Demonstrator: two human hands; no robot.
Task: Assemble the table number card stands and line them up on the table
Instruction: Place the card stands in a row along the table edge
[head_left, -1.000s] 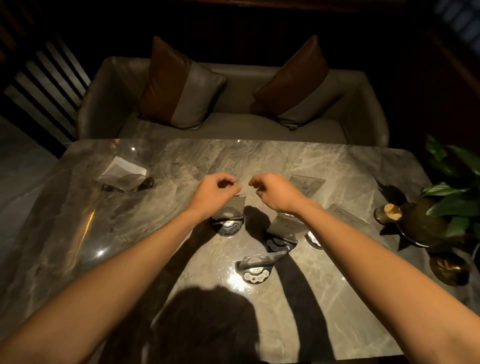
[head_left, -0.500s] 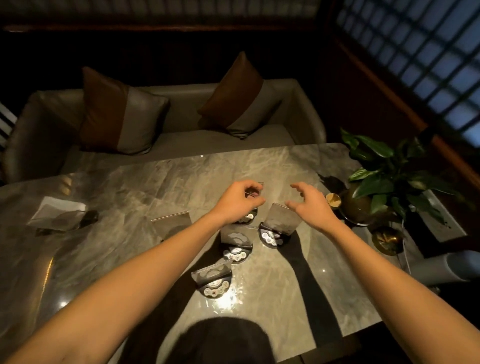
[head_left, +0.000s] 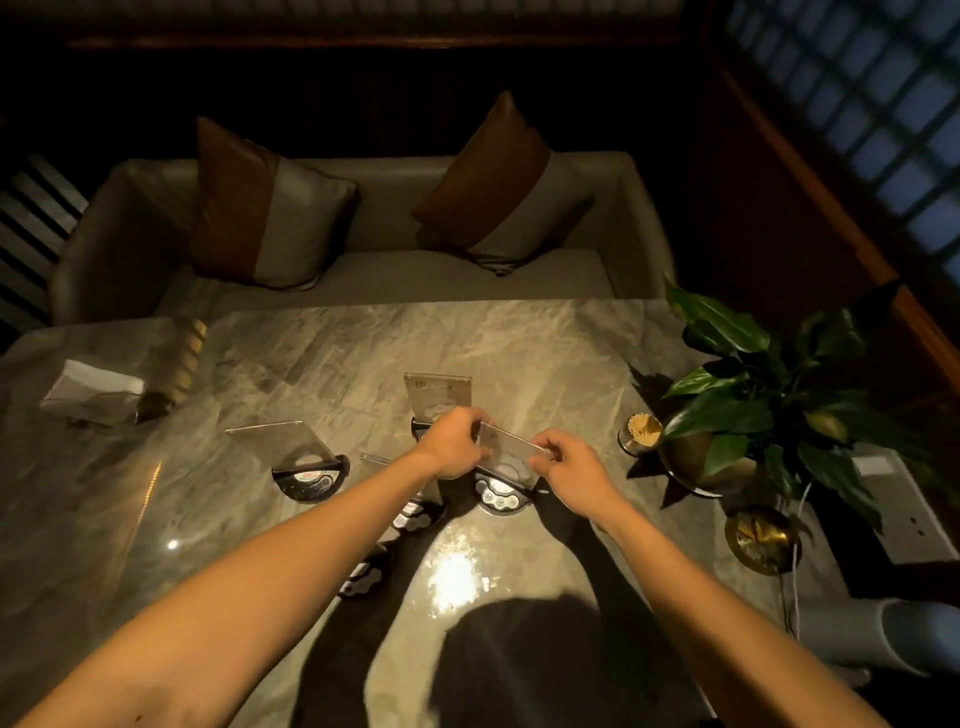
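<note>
Several table number card stands sit on the marble table (head_left: 545, 343); each is a clear acrylic card in a dark half-round base. My left hand (head_left: 454, 441) and my right hand (head_left: 566, 470) pinch the two top corners of one tilted clear card (head_left: 511, 449), which stands in its base (head_left: 500, 496). Behind my left hand an upright stand (head_left: 438, 397) faces me. A leaning stand (head_left: 304, 460) is further left. Two more bases (head_left: 415, 517) (head_left: 363, 574) lie partly hidden under my left forearm.
A napkin holder (head_left: 96, 392) sits at the table's left. A toothpick cup (head_left: 641, 431), a potted plant (head_left: 753, 395) in a brass pot and a small brass dish (head_left: 761, 538) crowd the right edge. Beyond the table is a sofa (head_left: 363, 270) with two cushions.
My view swung from the left stands to the right. Both hands left the earlier card and closed on the top corners of the card nearest the plant.
</note>
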